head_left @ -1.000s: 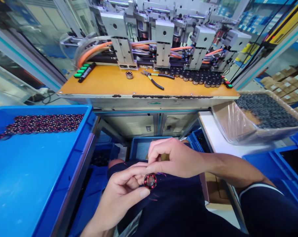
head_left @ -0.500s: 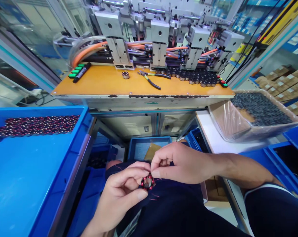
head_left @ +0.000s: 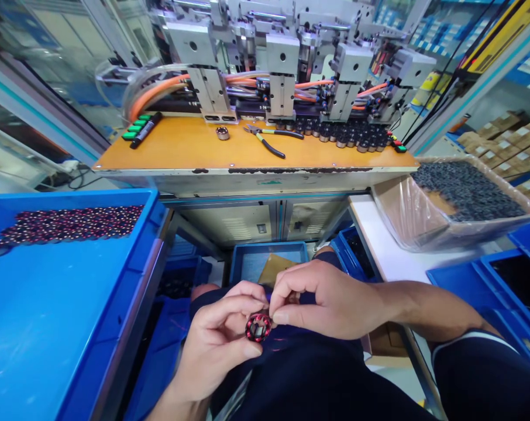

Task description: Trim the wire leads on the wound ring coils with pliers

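Your right hand (head_left: 324,301) sits slightly lower than it did half a second ago, and the wound ring (head_left: 251,328) has shifted a touch to the left along with your left hand (head_left: 223,327). You hold that ring above your lap, its red windings and open centre turned up toward you. Your left hand is clamped on it, with the thumb at the lower edge and the fingers behind and above. Your right thumb and forefinger come close together at the ring's upper right edge (whether they pinch the ring or a loose strand, I cannot tell).

To your left, a blue tray (head_left: 50,304) carries packed rows of similar red-and-dark rings (head_left: 78,224) along its far side. Ahead of you is an orange worktop (head_left: 168,155). On it you have a black marker (head_left: 145,131) beside some green pieces (head_left: 136,127), a single metallic part (head_left: 222,134), and pliers (head_left: 271,146) with black and yellow handles, spread open. Dark cylindrical parts (head_left: 361,140) crowd its right side, just in front of the machine (head_left: 282,55) with its orange hoses. On your right, a plastic-lined box (head_left: 423,225) full of small dark pieces (head_left: 479,193) stands on a white table (head_left: 394,263).
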{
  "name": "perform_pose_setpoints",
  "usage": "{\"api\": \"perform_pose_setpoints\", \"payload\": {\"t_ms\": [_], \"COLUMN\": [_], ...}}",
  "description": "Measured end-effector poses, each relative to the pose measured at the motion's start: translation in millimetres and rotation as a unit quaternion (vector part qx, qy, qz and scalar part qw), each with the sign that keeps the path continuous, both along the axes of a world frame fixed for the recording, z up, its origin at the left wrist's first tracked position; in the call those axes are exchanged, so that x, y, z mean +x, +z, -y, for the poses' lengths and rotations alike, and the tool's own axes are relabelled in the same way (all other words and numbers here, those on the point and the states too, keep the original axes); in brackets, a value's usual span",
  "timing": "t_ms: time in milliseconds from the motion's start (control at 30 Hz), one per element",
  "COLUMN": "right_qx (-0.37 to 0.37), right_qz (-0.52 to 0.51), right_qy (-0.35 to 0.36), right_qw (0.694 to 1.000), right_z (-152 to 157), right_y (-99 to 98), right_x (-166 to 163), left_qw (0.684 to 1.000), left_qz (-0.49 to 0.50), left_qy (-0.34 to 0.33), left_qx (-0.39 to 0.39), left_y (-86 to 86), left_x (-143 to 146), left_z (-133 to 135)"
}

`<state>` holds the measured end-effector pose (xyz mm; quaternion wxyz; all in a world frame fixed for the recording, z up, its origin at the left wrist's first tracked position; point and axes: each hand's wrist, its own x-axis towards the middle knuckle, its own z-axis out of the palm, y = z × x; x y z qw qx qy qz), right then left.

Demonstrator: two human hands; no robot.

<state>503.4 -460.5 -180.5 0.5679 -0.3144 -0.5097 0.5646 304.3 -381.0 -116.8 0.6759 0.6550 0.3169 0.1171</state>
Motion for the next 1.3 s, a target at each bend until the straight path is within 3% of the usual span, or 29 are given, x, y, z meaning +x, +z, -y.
{"api": "perform_pose_setpoints", "payload": {"t_ms": [167, 267, 300, 367, 467, 633, 933, 1200, 1300], "right_qx": [0.013, 0.082, 0.118, 0.204, 0.329, 0.411, 0.424, 0.310, 0.300], "right_qz": [0.006, 0.031, 0.059, 0.140, 0.214, 0.170, 0.149, 0.065, 0.075], "right_qy": [-0.010, 0.040, 0.028, -0.075, -0.237, -0.269, -0.281, -0.323, -0.354], "right_qw": [1.000, 0.995, 0.991, 0.966, 0.889, 0.854, 0.848, 0.892, 0.883], "right_z": [5, 6, 6, 4, -3, -15, -20, -12, -9], "right_y": [0.9, -3.5, -5.6, -9.8, -13.2, -10.1, -14.1, -16.6, -19.2], "right_x": [2, 12, 15, 19, 16, 3, -5, -28, -36], "left_qw": [1.000, 1.000, 1.000, 0.998, 0.993, 0.981, 0.980, 0.999, 1.000], "left_qz": [-0.007, 0.001, 0.008, 0.025, 0.050, 0.041, 0.046, 0.019, 0.008], "left_qy": [-0.006, -0.010, -0.013, -0.017, -0.017, -0.010, -0.017, -0.015, 0.000], "left_qx": [0.023, 0.005, -0.009, -0.046, -0.101, -0.191, -0.193, -0.025, 0.029], "left_y": [1.2, 2.3, 2.5, 2.2, -0.3, -4.6, -3.5, 0.6, 3.1], "left_x": [3, 3, 4, 4, 2, -5, -7, 1, 4], "left_z": [2, 2, 2, 2, 4, 7, 5, 2, 2]}}
